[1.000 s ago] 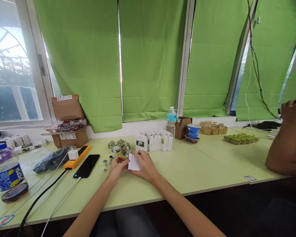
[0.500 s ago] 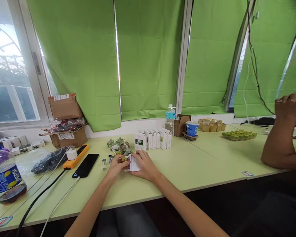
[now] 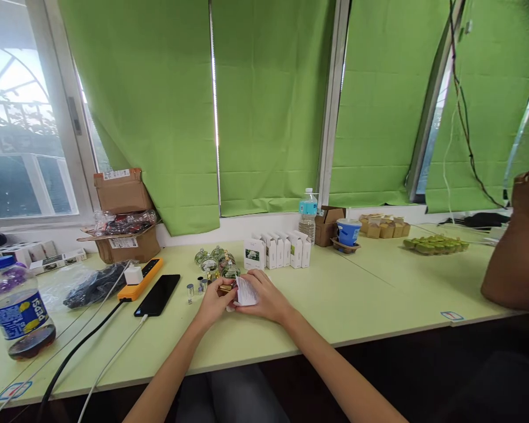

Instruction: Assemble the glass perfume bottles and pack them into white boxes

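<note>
My right hand (image 3: 268, 298) is closed on a small white box (image 3: 247, 292) with printed text on the side facing me. Pinched in my left hand (image 3: 214, 302) is a small gold-coloured piece (image 3: 226, 288), close against the box's left side. Just behind my hands stand several round green glass bottles (image 3: 208, 264). Small silver caps (image 3: 190, 292) are left of my left hand. A row of white boxes (image 3: 278, 251) stands upright behind my right hand, the leftmost with a flower picture.
A black phone (image 3: 157, 295), an orange power strip (image 3: 140, 281) and a Pepsi bottle (image 3: 20, 311) lie or stand left. Behind are a water bottle (image 3: 307, 216), a blue cup (image 3: 348, 232) and green items (image 3: 436, 244). A person's arm (image 3: 514, 264) rests at right.
The view has shifted slightly, so the scene sits further right. The white box is tilted differently between my hands. The other person's hand is nearer the frame's right edge.
</note>
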Demonstrator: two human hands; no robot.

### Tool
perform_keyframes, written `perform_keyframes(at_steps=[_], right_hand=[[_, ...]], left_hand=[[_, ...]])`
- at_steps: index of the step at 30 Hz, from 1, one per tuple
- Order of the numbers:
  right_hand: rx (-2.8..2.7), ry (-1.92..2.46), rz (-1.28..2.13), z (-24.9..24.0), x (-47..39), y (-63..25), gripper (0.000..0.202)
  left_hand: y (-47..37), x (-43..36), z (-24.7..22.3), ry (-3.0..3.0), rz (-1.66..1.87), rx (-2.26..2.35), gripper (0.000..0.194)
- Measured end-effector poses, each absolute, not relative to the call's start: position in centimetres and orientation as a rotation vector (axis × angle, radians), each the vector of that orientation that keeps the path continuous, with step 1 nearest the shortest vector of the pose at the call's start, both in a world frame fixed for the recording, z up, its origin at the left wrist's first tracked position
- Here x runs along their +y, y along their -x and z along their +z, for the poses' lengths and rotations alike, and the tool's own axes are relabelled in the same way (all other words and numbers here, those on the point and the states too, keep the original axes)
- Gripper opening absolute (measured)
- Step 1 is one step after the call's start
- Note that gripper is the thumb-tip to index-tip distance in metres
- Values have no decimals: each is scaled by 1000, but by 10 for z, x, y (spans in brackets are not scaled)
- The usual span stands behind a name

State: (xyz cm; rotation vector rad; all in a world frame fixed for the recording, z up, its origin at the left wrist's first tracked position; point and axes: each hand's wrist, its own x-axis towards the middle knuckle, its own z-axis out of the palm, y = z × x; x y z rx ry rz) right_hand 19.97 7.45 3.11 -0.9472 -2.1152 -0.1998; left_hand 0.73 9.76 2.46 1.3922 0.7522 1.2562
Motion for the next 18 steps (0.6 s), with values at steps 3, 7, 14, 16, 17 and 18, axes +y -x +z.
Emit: perform_keyframes(at_steps=[3,7,14,16,17,18], right_hand=[[-2115,965,-130,33,74,-202,69],[-2136,1013,1,33,75,-210,62],[-2118,1028,82,30,78,-215,60],[-2133,1031,80,29,78,-215,61],[-2138,1033,79,29,77,-215,61],[-2141,1034,80,29,77,-215,61]], left_hand=[[-7,97,24,-1392,1227,744,38],[-2,91,28,-1353,1029,684,39],[1,91,25,-1395,978,622,41],[1,92,23,-1455,969,621,40],[1,93,23,-1484,961,620,40],[0,93,23,-1510,955,618,40]])
